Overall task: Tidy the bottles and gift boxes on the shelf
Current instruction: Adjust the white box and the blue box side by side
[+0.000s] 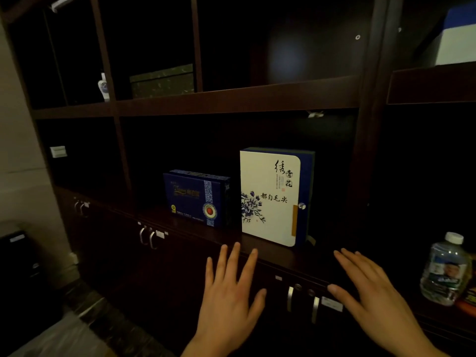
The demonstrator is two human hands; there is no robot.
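A dark blue gift box [197,198] stands upright on the middle shelf board [322,256]. Right beside it stands a taller white gift box [270,199] with blue flowers and black writing. My left hand [231,292] hovers open below the white box, fingers spread and pointing up at it, touching nothing. My right hand [371,292] is open too, to the right and below the box. A clear plastic water bottle [444,270] with a white cap stands at the far right. A small blue-and-white porcelain bottle [103,86] and a green patterned box [162,81] sit on the upper shelf.
The shelf unit is dark wood with vertical posts [368,112]. Cupboard doors with metal handles [148,237] run under the shelf board. A white and blue box [457,39] sits on the top right shelf. Something orange-red [467,297] lies next to the water bottle.
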